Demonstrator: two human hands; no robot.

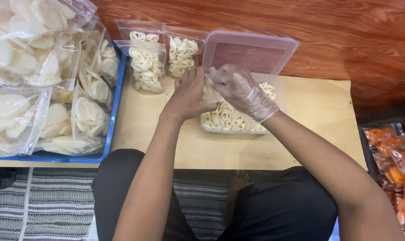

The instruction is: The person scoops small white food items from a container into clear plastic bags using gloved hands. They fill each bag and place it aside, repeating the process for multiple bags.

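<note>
My bare left hand [188, 94] holds a small clear plastic bag [208, 92] upright over a clear plastic tub [232, 129] of pale curled crackers. My right hand [242, 90], in a thin clear glove, grips the bag's top edge beside the left hand; the bag is mostly hidden between the two hands. The tub's clear lid [249, 53] leans behind it. Both hands sit above a low light wooden board [309, 116] in front of my crossed legs.
Three filled bags of curled crackers [146, 67] stand at the board's back left. A blue tray [107, 129] on the left holds several bags of flat white crackers. Bags of orange snacks [396, 160] lie at the right. A striped mat [55, 205] covers the floor.
</note>
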